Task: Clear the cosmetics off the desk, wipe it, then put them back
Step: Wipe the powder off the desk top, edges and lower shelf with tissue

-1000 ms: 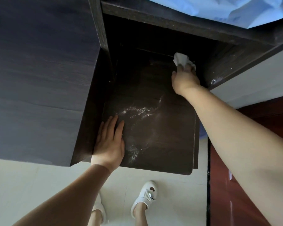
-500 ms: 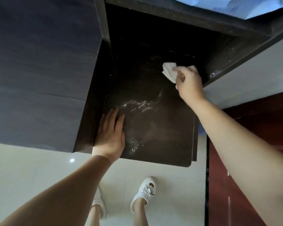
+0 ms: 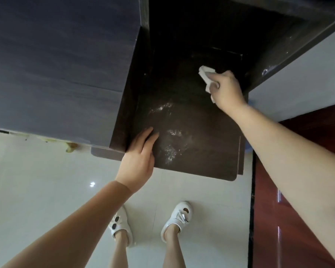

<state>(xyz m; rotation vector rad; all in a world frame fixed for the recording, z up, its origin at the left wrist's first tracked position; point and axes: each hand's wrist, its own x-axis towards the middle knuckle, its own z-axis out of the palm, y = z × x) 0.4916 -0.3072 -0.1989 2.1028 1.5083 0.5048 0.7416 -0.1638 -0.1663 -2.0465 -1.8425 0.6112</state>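
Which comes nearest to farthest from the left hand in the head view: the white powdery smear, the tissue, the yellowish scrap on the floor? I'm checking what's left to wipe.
From the left hand, flat on the desk's front left:
1. White powdery smear, just right of its fingers.
2. Yellowish scrap, on the floor to the left.
3. Tissue, held by the right hand at the desk's back right.

Probably a home: dark desk (image 3: 201, 136), tiled floor (image 3: 37, 190), slippers (image 3: 177, 219).
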